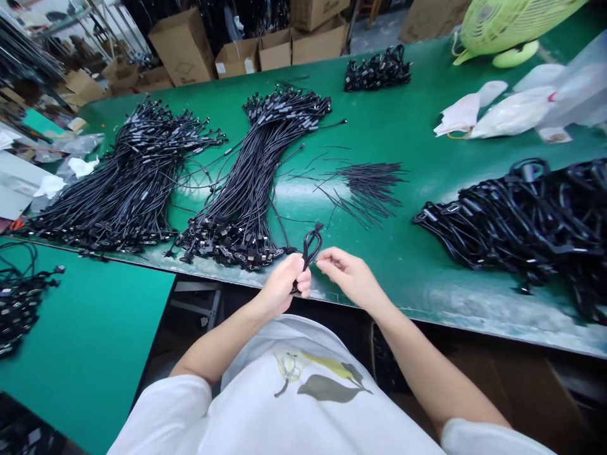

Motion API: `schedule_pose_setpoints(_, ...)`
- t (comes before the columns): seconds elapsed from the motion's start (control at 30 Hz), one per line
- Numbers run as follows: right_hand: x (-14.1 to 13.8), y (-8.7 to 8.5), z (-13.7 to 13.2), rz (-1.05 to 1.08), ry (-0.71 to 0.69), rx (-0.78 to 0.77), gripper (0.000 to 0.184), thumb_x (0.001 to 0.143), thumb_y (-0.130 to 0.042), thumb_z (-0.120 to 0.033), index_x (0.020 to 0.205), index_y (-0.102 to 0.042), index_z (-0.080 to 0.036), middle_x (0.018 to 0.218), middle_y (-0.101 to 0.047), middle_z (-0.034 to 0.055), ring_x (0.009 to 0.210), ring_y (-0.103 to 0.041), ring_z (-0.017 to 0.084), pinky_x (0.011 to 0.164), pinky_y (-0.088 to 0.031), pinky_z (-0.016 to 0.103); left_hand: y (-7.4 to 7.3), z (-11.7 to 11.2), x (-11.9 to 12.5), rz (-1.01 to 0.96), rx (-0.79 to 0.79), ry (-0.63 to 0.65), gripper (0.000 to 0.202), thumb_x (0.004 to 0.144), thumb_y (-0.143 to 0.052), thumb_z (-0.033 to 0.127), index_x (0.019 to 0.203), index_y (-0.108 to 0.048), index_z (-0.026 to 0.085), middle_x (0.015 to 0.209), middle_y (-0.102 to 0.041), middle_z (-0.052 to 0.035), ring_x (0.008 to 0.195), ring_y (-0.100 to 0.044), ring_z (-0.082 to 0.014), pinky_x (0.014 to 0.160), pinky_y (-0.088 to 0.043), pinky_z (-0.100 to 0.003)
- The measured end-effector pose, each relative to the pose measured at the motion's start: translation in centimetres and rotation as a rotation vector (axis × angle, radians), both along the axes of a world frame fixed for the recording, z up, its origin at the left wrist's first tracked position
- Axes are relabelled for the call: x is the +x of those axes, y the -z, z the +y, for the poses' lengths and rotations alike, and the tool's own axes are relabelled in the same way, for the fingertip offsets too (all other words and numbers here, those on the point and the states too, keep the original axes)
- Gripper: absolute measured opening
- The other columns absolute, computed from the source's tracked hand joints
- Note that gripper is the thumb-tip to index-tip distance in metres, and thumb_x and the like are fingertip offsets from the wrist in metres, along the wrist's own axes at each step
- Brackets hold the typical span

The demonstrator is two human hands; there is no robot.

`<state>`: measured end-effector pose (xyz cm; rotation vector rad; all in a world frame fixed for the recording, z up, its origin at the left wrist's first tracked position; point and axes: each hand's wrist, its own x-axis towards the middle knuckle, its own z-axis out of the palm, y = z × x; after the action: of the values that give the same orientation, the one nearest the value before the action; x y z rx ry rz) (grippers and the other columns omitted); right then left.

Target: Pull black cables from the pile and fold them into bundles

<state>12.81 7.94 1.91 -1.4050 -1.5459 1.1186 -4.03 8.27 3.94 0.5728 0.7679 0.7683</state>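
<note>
My left hand [284,284] grips a looped black cable [310,249] just over the front edge of the green-topped workbench [379,139]. The loop stands up above my fist, and its lower part is hidden in my fingers. My right hand [346,272] is next to the loop, with its thumb and forefinger close together. Whether they pinch a strand of the cable is hard to tell. A large bundle of black cables with connectors [256,177] lies just beyond my hands, and a loose spread of thin black wires [370,189] lies to the right.
Another cable bundle [128,177] lies at the left, a heap of thicker looped cables [531,221] at the right, and a smaller bunch [377,71] at the back. White plastic bags [512,110], a green fan [507,25] and cardboard boxes [183,47] stand beyond.
</note>
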Motion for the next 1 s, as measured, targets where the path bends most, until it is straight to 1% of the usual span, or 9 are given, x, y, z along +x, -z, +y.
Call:
schedule_pose_setpoints(0.13, -2.0, -0.5, -0.7, 0.000, -0.058, 0.039, 0.021, 0.088, -0.052, -0.036, 0.085, -0.063, -0.019, 0.075, -0.064, 0.0009, 0.066, -0.055, 0.013, 0.063, -0.042, 0.025, 0.2, -0.2, -0.5, -0.012, 0.025, -0.048, 0.048, 0.078, -0.072, 0.048, 0.109, -0.057, 0.016, 0.060, -0.038, 0.0086, 0.049, -0.035, -0.0044, 0.047, -0.034, -0.016)
schedule_pose_setpoints(0.27, -2.3, -0.7, -1.3, -0.371, -0.091, 0.346, 0.022, 0.092, -0.048, -0.029, 0.083, -0.064, -0.019, 0.074, -0.062, 0.0049, 0.067, -0.054, 0.015, 0.065, -0.042, 0.028, 0.9, -0.3, -1.0, 0.102, 0.123, -0.091, 0.051, 0.082, -0.066, 0.050, 0.113, -0.062, 0.009, 0.062, -0.040, 0.0067, 0.051, -0.036, -0.0055, 0.047, -0.035, -0.019)
schedule_pose_setpoints(0.37, -1.9, -1.0, -1.1, -0.543, -0.227, 0.529, 0.026, 0.094, -0.042, -0.021, 0.086, -0.067, -0.018, 0.079, -0.065, 0.0090, 0.075, -0.058, 0.020, 0.074, -0.046, 0.034, 1.6, -0.3, -1.5, 0.353, 0.307, -0.077, 0.047, 0.086, -0.061, 0.040, 0.125, -0.060, 0.013, 0.061, -0.046, 0.0060, 0.052, -0.040, -0.0075, 0.052, -0.038, -0.020)
schedule_pose_setpoints(0.43, -1.6, -1.5, -0.6, -0.491, -0.385, 0.596, 0.028, 0.092, -0.042, -0.015, 0.099, -0.068, -0.021, 0.097, -0.069, 0.0096, 0.093, -0.062, 0.024, 0.087, -0.048, 0.041, 1.6, -0.3, -1.9, 0.508, 0.406, -0.014, 0.036, 0.088, -0.058, 0.032, 0.121, -0.064, 0.017, 0.059, -0.049, 0.0059, 0.053, -0.042, -0.0080, 0.056, -0.038, -0.020)
schedule_pose_setpoints(0.5, -1.3, -2.3, -0.1, -0.443, -0.531, 0.675, 0.033, 0.089, -0.043, -0.010, 0.107, -0.068, -0.024, 0.113, -0.068, 0.0084, 0.110, -0.060, 0.028, 0.098, -0.045, 0.047, 0.9, -0.4, -2.4, 0.562, 0.426, 0.072, 0.021, 0.088, -0.056, 0.028, 0.101, -0.070, 0.019, 0.056, -0.049, 0.0052, 0.053, -0.042, -0.0081, 0.055, -0.036, -0.020)
schedule_pose_setpoints(0.6, -1.0, -3.9, 0.0, -0.658, -0.635, 0.940, 0.031, 0.087, -0.042, -0.010, 0.095, -0.070, -0.021, 0.100, -0.070, 0.0115, 0.099, -0.064, 0.030, 0.092, -0.050, 0.047, -0.6, -0.5, -2.8, 0.505, 0.439, 0.210, 0.025, 0.090, -0.052, 0.034, 0.085, -0.070, 0.017, 0.050, -0.047, 0.0038, 0.046, -0.042, -0.0094, 0.049, -0.036, -0.021)
schedule_pose_setpoints(0.73, -0.6, -5.0, 0.2, -1.028, -0.739, 1.323, 0.030, 0.095, -0.038, -0.023, 0.091, -0.068, -0.022, 0.099, -0.068, 0.0081, 0.095, -0.061, 0.023, 0.087, -0.051, 0.037, -1.1, -0.4, -2.5, 0.300, 0.242, 0.332, 0.041, 0.085, -0.061, 0.044, 0.118, -0.063, 0.019, 0.056, -0.044, 0.0062, 0.043, -0.034, -0.0072, 0.042, -0.035, -0.018)
schedule_pose_setpoints(0.9, -0.4, -4.5, 0.6, -1.200, -0.762, 1.326, 0.017, 0.090, -0.051, -0.023, 0.081, -0.063, -0.015, 0.080, -0.060, 0.0058, 0.074, -0.055, 0.019, 0.066, -0.043, 0.034, 1.8, 0.7, -1.4, 0.263, 0.333, 0.353, 0.063, 0.072, -0.065, 0.068, 0.112, -0.065, 0.019, 0.057, -0.041, 0.0055, 0.044, -0.032, -0.0064, 0.042, -0.031, -0.019)
schedule_pose_setpoints(1.0, -0.6, -4.2, 0.2, -1.317, -0.733, 1.339, 0.015, 0.088, -0.055, -0.020, 0.074, -0.059, -0.016, 0.069, -0.055, 0.0029, 0.062, -0.048, 0.017, 0.056, -0.033, 0.033, 4.7, 1.3, -1.1, 0.383, 0.458, 0.289, 0.076, 0.060, -0.067, 0.078, 0.111, -0.068, 0.022, 0.067, -0.056, -0.0015, 0.060, -0.050, -0.0136, 0.059, -0.046, -0.027)
